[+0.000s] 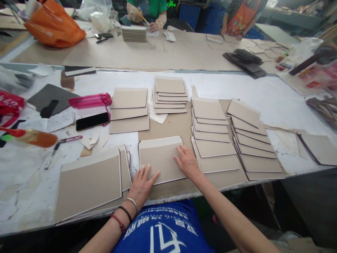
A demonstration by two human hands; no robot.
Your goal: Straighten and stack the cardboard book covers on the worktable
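Observation:
A tan cardboard panel [160,158] with a white folded edge lies flat on the table right in front of me. My left hand [142,184] rests flat on its lower left corner, fingers stretched out. My right hand [187,162] lies flat on its right edge, fingers spread. Neither hand holds anything. To the left lies a stack of larger tan panels [89,182]. To the right, two overlapping rows of similar panels [213,140] [254,144] are fanned out.
More panel stacks [129,109] [170,95] lie further back. A pink bottle [89,101], a black phone [92,121], a pen [52,154] and paper scraps sit at left. An orange bag [54,26] and two other people [147,12] [240,15] are at the far table.

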